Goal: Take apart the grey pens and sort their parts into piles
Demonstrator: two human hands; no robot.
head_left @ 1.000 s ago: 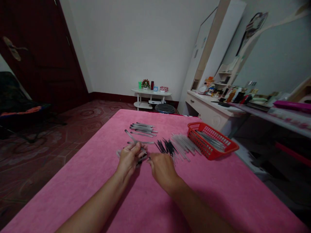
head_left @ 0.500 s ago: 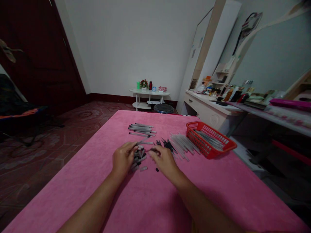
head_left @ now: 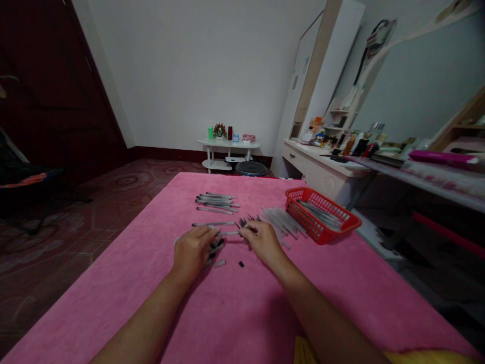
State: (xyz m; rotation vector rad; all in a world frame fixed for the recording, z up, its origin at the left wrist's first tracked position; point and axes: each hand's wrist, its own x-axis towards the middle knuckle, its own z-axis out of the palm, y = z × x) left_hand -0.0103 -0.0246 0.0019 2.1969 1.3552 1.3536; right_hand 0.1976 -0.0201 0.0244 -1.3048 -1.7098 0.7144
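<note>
A pale, slim pen point(head_left: 229, 233) stretches between my two hands, low over the pink cloth. My left hand point(head_left: 192, 248) has its fingers closed at the pen's left end, above a heap of pen caps point(head_left: 216, 247) that it partly covers. At the other end, my right hand point(head_left: 262, 239) pinches the pen with thumb and forefinger. Just beyond my left hand lies a capped pen point(head_left: 212, 223). Farther back is a bundle of capped pens point(head_left: 215, 200). Dark-tipped refills point(head_left: 250, 219) are partly hidden behind my right hand.
Clear pen barrels point(head_left: 284, 222) lie beside a red basket point(head_left: 322, 215) holding more slim sticks. A loose cap point(head_left: 220, 263) and a small black piece point(head_left: 241, 264) rest on the pink cloth point(head_left: 227, 313). A white dresser point(head_left: 322, 167) stands to the right.
The dark-ended pen held up at my left hand now lies flat beyond it. A pale pen now spans both hands. My right hand has shifted slightly right relative to the heap.
</note>
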